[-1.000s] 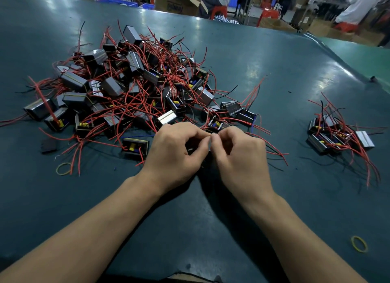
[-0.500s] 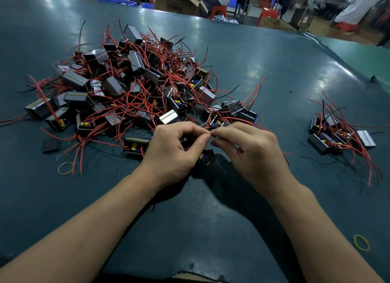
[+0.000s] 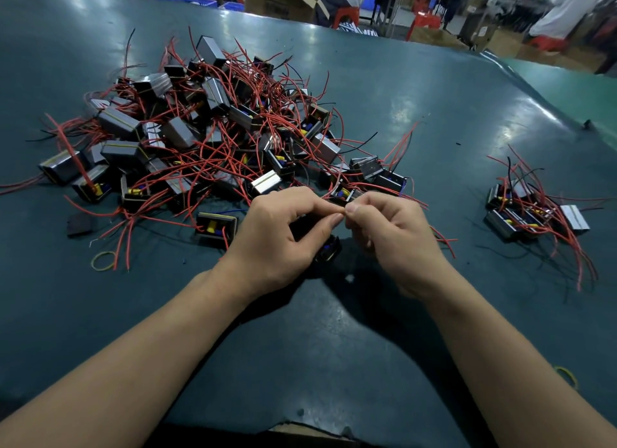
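Green worktable (image 3: 334, 347): your left hand (image 3: 277, 237) and right hand (image 3: 394, 244) meet at the fingertips, both pinching the red wire (image 3: 341, 210) of a small black part (image 3: 329, 250) just beneath them. Beyond and left: large heap (image 3: 207, 140). Right: few pieces (image 3: 534, 214) set aside. Most of the job looks undone.

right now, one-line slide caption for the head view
Left hand and right hand pinch a wire end over a small transformer, beside a tangled pile of red-wired transformers.

Left grip (image 3: 277, 237) and right grip (image 3: 395, 239) pinch a red wire end (image 3: 341, 210) between them, above a small black transformer (image 3: 329, 251).
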Action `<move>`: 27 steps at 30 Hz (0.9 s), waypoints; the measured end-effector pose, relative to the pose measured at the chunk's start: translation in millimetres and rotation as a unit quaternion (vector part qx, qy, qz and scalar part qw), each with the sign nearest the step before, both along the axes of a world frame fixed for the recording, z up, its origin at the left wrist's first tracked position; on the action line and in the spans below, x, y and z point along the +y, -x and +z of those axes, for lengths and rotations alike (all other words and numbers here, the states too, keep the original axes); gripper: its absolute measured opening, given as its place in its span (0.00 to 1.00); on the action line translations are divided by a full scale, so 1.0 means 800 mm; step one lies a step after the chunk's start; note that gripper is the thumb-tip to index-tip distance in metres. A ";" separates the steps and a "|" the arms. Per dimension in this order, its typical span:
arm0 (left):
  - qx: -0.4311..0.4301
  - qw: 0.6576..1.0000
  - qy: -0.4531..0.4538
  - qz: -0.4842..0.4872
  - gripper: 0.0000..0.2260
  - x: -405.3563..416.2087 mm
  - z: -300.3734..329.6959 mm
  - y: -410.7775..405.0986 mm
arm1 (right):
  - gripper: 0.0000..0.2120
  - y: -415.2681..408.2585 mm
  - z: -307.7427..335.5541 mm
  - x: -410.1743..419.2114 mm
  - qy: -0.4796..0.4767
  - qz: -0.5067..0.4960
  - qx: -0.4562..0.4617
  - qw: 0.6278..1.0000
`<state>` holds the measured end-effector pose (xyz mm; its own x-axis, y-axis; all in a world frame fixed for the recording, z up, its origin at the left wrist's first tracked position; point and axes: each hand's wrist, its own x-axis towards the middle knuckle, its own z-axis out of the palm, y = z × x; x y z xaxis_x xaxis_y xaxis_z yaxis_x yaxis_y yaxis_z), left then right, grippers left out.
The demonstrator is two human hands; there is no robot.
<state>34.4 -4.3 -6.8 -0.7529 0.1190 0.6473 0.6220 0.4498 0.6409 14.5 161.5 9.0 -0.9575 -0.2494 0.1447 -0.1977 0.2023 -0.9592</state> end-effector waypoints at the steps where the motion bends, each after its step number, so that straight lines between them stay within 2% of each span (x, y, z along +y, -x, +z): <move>1: 0.034 0.999 0.026 0.013 0.04 0.002 -0.001 0.001 | 0.17 -0.001 0.001 -0.006 0.078 -0.014 -0.107 0.991; 3: 0.073 0.994 0.067 0.035 0.05 0.006 -0.002 0.001 | 0.17 0.000 0.006 -0.014 0.192 -0.026 -0.280 0.940; 5: 0.055 0.996 0.062 0.043 0.05 0.006 -0.003 0.000 | 0.15 0.003 0.009 -0.013 0.222 -0.029 -0.342 0.912; 6: 0.035 0.997 0.048 0.044 0.05 0.005 -0.003 0.000 | 0.14 0.004 0.010 -0.012 0.206 -0.035 -0.326 0.922; 7: 0.017 0.998 0.034 0.046 0.04 0.005 -0.004 0.001 | 0.15 0.003 0.008 -0.010 0.165 -0.048 -0.274 0.946; 9: -0.004 0.998 0.013 0.057 0.04 0.004 -0.003 0.001 | 0.15 -0.001 0.001 -0.006 0.008 -0.089 -0.063 0.994; 10: -0.011 0.998 0.003 0.064 0.04 0.004 -0.003 0.001 | 0.14 -0.003 -0.003 -0.005 -0.081 -0.111 0.067 0.988; 11: -0.017 0.997 -0.007 0.070 0.04 0.004 -0.002 0.002 | 0.13 -0.004 -0.007 -0.006 -0.152 -0.127 0.179 0.964; 13: -0.023 0.997 -0.017 0.077 0.04 0.004 -0.002 0.001 | 0.12 -0.005 -0.013 -0.008 -0.227 -0.150 0.306 0.912; 16: -0.022 0.996 -0.025 0.084 0.04 0.004 -0.001 0.001 | 0.11 -0.007 -0.014 -0.011 -0.243 -0.159 0.349 0.891; 19: -0.017 0.996 -0.027 0.084 0.04 0.003 -0.002 0.002 | 0.08 -0.010 -0.015 -0.011 -0.224 -0.155 0.332 0.903; 27: -0.016 0.996 -0.022 0.079 0.04 0.003 -0.003 0.003 | 0.09 -0.014 -0.014 -0.018 -0.228 -0.170 0.297 0.912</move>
<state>32.3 -1.5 -9.0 -0.7798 -0.0315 0.6252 0.5248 0.5116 0.6803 25.8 147.4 -1.9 -0.7767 -0.1173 0.6189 -0.5071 0.6992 -0.5039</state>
